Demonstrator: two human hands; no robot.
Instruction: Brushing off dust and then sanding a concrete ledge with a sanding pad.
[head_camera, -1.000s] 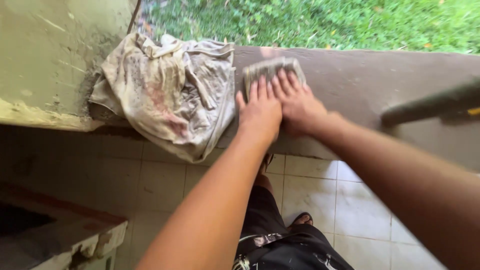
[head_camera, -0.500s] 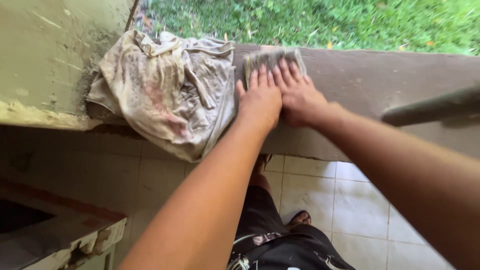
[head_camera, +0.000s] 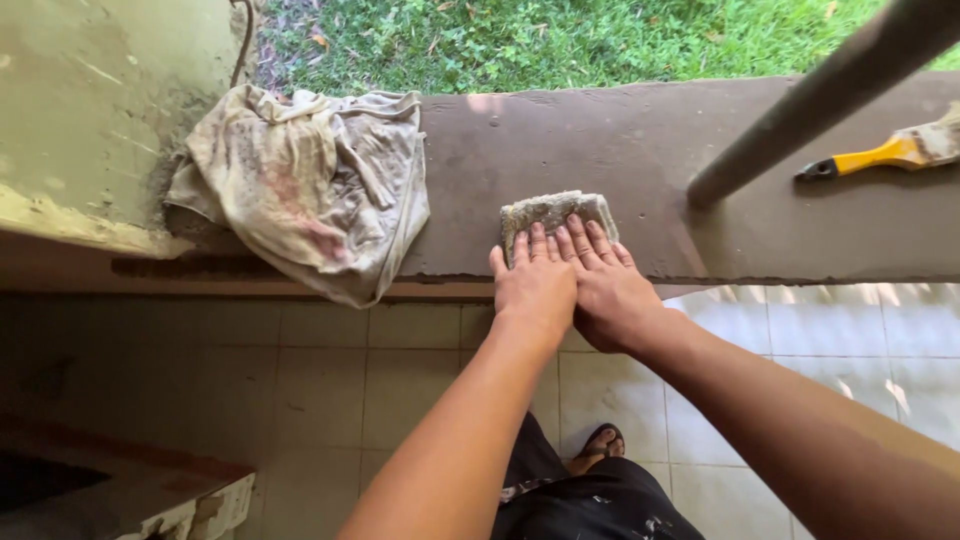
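A wide, flat, dark brown ledge (head_camera: 700, 170) made of rough concrete runs across the view from side to side. It looks damp and a bit gritty. On it lies a small grey, worn sanding pad (head_camera: 552, 212) with a square shape. The pad sits near the front edge of the ledge, about in the middle.

Both hands lie flat on the pad. The left hand (head_camera: 533, 283) has its fingers straight and close together, with the fingertips on the near half of the pad. The right hand (head_camera: 607, 285) sits just beside it, touching it, with fingers also straight and only a little fanned out. Neither hand pinches or curls around anything; they press down with flat fingers.

To the left of the pad, a crumpled, dirty cream cloth (head_camera: 305, 185) with reddish stains lies on the ledge and hangs over its front edge. Further left stands a pale green wall (head_camera: 100, 110) with chipped paint.

On the far right of the ledge lies a paintbrush with a yellow handle (head_camera: 885, 153), well apart from the hands. A grey slanted metal pole (head_camera: 820, 95) meets the ledge between the pad and the brush.

Behind the ledge grows green grass (head_camera: 600, 40). Below the ledge is a floor of pale square tiles (head_camera: 380, 380). A foot in a dark sandal (head_camera: 600, 445) stands on the tiles.
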